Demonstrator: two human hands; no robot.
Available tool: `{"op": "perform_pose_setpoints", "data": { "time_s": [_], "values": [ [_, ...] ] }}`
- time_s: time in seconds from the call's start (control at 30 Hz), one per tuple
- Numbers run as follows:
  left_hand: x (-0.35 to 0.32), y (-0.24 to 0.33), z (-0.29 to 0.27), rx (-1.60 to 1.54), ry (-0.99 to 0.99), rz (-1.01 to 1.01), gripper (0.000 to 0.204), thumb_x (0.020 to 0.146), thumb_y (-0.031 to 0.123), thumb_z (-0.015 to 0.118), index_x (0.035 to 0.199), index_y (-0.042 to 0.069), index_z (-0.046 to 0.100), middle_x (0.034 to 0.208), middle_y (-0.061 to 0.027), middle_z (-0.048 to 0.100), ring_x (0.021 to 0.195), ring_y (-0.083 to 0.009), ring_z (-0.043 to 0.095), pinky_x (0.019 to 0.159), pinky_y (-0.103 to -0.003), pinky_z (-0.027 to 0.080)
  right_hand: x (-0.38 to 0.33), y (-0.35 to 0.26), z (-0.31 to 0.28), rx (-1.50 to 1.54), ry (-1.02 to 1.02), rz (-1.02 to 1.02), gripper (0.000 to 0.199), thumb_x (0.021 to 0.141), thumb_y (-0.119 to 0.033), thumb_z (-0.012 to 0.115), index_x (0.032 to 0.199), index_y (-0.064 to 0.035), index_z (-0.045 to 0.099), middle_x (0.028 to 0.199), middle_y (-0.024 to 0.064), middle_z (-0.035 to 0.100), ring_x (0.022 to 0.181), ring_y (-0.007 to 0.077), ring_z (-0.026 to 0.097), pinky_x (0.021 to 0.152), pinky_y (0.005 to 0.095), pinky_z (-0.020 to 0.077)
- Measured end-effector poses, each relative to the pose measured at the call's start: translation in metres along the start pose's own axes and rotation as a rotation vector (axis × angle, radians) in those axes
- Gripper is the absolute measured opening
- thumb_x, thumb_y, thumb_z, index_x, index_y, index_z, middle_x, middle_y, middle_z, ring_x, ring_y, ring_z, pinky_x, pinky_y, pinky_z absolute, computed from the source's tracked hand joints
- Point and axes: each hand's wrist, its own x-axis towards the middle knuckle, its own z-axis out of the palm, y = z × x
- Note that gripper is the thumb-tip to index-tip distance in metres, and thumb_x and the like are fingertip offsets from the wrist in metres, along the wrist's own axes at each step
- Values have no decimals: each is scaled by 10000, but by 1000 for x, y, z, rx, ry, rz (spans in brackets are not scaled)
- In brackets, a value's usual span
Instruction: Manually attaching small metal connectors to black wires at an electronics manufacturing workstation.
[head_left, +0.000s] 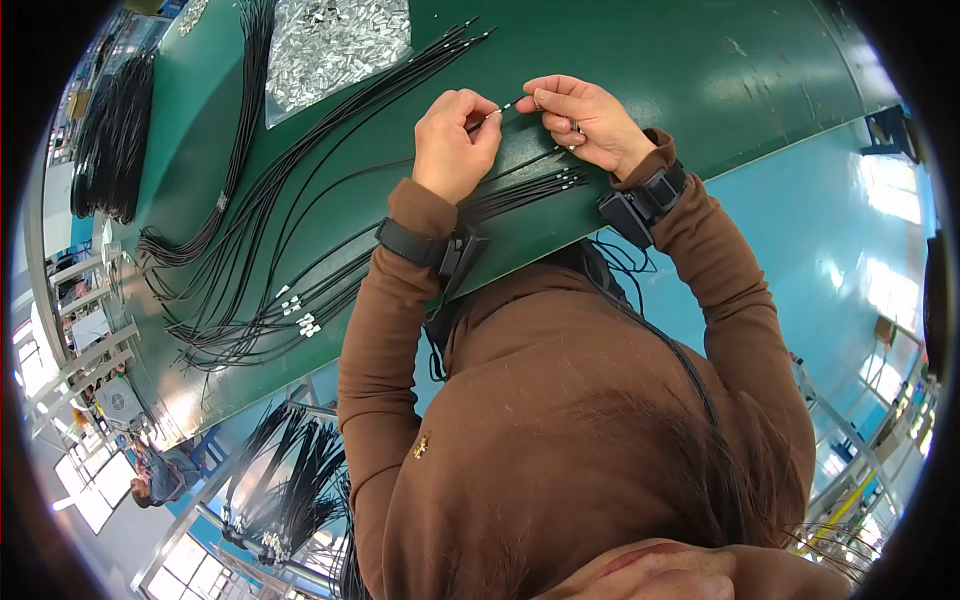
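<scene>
Over the green table my left hand (457, 140) pinches a thin black cable (385, 163) close to its end. The cable's tip (508, 106), with a small pale band on it, points toward my right hand (588, 118). Thumb and forefinger of my right hand are pressed together at that tip; its other fingers are curled, with a ring on one. Whether a small part sits between the right fingertips is hidden. Beneath my hands lies a bundle of black cables (530, 190), and another loose bundle (330, 125) runs to the left of my left hand.
A clear bag of small silvery-white pieces (340, 50) lies at the far side. Coiled black cables (115, 135) are at the far left, and white connectors (305, 322) end some cables near the table's front edge. More cables hang from a rack (290, 490); a person (165, 475) is beyond.
</scene>
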Motion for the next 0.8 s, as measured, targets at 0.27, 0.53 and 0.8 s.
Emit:
{"op": "perform_pose_setpoints", "data": {
  "time_s": [0.27, 0.53, 0.8],
  "values": [
    [-1, -1, -1, 5, -9, 56, 60, 765, 11, 645, 797, 6, 594, 750, -84, 565, 623, -173, 580, 550, -270, 481, 7, 10, -5, 120, 43, 15, 113, 921, -152, 575, 938, -41, 561, 901, 66, 594, 569, 32, 397, 409, 146, 313],
    [-2, -2, 0, 5, -21, 52, 63, 761, 6, 645, 788, 13, 589, 733, -82, 558, 622, -188, 576, 546, -285, 476, 9, 16, -5, 272, 2, 37, 115, 913, -163, 590, 901, -54, 554, 822, 35, 556, 581, 41, 408, 411, 149, 312],
    [-3, -6, -1, 70, -28, 94, 56, 795, 20, 645, 817, 0, 598, 756, -49, 566, 626, -101, 567, 566, -226, 468, 5, 10, -3, 188, 7, 14, 106, 905, -132, 597, 928, -35, 561, 831, 40, 566, 583, 41, 410, 417, 149, 313]
  ]
}}
